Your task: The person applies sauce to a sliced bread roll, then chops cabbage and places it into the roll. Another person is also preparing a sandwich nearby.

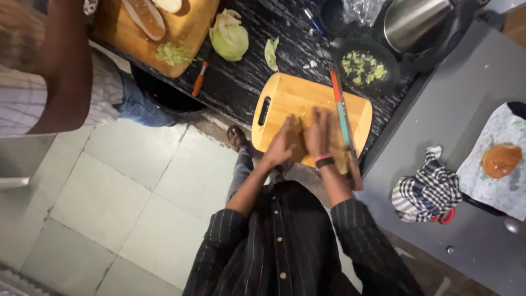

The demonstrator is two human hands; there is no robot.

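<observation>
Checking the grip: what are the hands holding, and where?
Cannot tell: left hand and right hand are blurred, pressed together over the board.

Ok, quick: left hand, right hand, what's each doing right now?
Left hand: over the wooden cutting board, pressed against the right; blurred, grip cannot be told.
Right hand: fingers look extended, beside the knife; holding anything cannot be told.

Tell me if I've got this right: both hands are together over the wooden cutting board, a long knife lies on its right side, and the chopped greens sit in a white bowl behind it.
Not quite. The head view shows the chopped greens in a black bowl, not a white one. The rest stands: left hand and right hand meet over the wooden cutting board, and the long knife lies on its right side.
</observation>
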